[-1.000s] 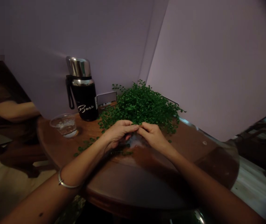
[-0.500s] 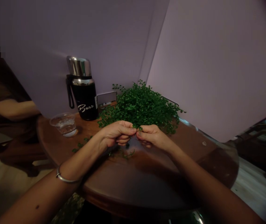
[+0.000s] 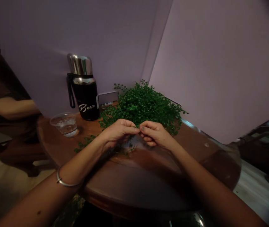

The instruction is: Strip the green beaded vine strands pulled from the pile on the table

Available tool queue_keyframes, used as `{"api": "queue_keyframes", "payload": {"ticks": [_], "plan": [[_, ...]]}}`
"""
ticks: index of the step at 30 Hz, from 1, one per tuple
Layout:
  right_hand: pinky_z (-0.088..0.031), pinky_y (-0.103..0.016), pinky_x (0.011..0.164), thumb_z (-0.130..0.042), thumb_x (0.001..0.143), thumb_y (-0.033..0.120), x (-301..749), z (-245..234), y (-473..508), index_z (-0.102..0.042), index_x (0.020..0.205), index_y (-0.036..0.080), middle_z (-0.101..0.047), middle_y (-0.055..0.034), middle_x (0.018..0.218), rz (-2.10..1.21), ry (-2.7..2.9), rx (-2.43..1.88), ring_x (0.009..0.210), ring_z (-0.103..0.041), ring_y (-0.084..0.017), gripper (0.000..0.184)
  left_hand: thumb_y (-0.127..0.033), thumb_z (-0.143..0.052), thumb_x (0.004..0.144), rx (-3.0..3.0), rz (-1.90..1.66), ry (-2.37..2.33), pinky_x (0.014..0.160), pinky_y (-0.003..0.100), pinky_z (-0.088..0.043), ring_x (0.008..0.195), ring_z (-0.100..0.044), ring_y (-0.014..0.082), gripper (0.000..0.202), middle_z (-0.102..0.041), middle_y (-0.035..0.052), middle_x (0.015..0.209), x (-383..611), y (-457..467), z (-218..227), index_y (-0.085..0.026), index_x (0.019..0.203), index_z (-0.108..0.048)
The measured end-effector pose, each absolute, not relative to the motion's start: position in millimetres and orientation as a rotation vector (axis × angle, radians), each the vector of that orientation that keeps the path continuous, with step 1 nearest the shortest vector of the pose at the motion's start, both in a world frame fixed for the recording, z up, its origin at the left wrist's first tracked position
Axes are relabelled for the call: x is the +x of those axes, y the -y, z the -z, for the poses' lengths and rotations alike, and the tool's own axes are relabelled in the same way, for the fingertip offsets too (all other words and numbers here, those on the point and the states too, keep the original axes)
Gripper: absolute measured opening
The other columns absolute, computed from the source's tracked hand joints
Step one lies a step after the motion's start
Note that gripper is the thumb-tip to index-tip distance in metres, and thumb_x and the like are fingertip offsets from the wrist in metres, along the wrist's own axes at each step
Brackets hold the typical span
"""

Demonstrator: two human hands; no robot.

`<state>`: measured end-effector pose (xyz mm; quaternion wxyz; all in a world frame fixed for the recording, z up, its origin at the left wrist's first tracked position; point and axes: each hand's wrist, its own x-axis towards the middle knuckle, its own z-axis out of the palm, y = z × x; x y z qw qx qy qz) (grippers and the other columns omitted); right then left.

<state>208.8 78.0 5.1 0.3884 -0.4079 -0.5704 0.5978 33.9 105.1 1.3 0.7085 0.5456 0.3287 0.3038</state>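
My left hand (image 3: 121,130), with a silver bangle on its wrist, is closed in a pinch over the middle of the round table. Its thumb and fingertips meet those of my right hand (image 3: 155,133), also pinched. Anything between the fingertips is too small or hidden to make out. Just behind both hands spreads a bushy heap of green small-leaved plant (image 3: 146,104). Loose green sprigs (image 3: 131,149) lie on the table below the hands, and another sprig (image 3: 84,143) lies beside my left forearm.
A black flask (image 3: 84,91) with a steel cap stands at the back left. In front of it is a clear plastic cup (image 3: 65,124) of liquid. A phone (image 3: 108,99) leans near the wall. Another person's arm (image 3: 14,108) shows at left. The wooden table (image 3: 148,186) has a rounded edge.
Green bits visible at my fingertips before no longer show there. Both hands have shifted their grip, and my left fingers have straightened. A small dark round bit below the hands is out of sight.
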Motion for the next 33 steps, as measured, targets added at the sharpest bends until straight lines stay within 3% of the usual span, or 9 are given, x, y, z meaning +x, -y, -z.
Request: {"api": "queue_keyframes", "payload": {"ticks": [7,13,19,22,27,33], "plan": [[-0.03,-0.015,0.037,-0.056,0.077,0.032,202.1,0.9,-77.1,-0.051,0.064,0.014,-0.046,0.0032,0.056,-1.025,1.647,-1.2,0.044,-0.038,-0.004,0.022,-0.023,-0.066,0.065,1.328,-0.74,-0.804,0.037,0.018,-0.013,0.035,-0.028,0.0021,0.018,-0.038,-0.0072,0.045,40.7,-100.6,1.6,-0.014,0.063,-0.051],[-0.014,-0.011,0.034,-0.062,0.073,0.033,192.4,-2.8,-71.1,-0.045,0.069,0.016,-0.039,0.0064,0.055,-1.554,1.191,-0.931,0.039,-0.027,0.0,0.025,-0.021,-0.066,0.066,1.193,-0.691,-0.621,0.036,0.018,-0.012,0.034,-0.022,0.0016,0.021,-0.032,-0.0089,0.043,35.3,-101.3,-4.3,-0.015,0.062,-0.046],[-0.014,-0.01,0.033,-0.067,0.068,0.025,211.4,-13.7,-83.5,-0.044,0.068,0.015,-0.032,0.008,0.054,-1.719,0.853,-0.833,0.038,-0.023,0.001,0.026,-0.019,-0.066,0.064,1.152,-0.557,-0.426,0.035,0.018,-0.011,0.032,-0.02,0.0008,0.017,-0.038,-0.0081,0.046,30.9,-98.0,-10.2,-0.014,0.069,-0.051],[-0.015,-0.011,0.033,-0.068,0.068,0.024,215.5,-12.0,-86.5,-0.048,0.071,0.014,-0.04,0.0047,0.06,-1.617,0.963,-0.885,0.042,-0.03,0.0,0.022,-0.021,-0.066,0.066,1.214,-0.592,-0.52,0.036,0.019,-0.01,0.034,-0.02,0.0008,0.017,-0.036,-0.0079,0.046,34.0,-96.0,-9.4,-0.013,0.065,-0.05],[-0.017,-0.015,0.034,-0.058,0.075,0.043,202.0,-5.7,-74.6,-0.055,0.078,0.015,-0.046,0.0025,0.063,-1.368,1.374,-1.061,0.042,-0.032,-0.003,0.029,-0.023,-0.064,0.065,1.333,-0.603,-0.758,0.037,0.021,-0.014,0.036,-0.023,0.0027,0.015,-0.035,-0.0072,0.044,39.5,-96.5,-4.2,-0.013,0.062,-0.053],[-0.031,-0.021,0.048,-0.056,0.075,0.026,200.0,-9.2,-70.9,-0.057,0.066,0.014,-0.049,0.0021,0.059,-0.777,1.841,-1.271,0.053,-0.041,-0.007,0.015,-0.024,-0.063,0.063,1.381,-0.598,-0.813,0.039,0.02,-0.016,0.037,-0.025,0.0029,0.014,-0.039,-0.0066,0.047,41.8,-97.2,3.7,-0.013,0.066,-0.056]]}}
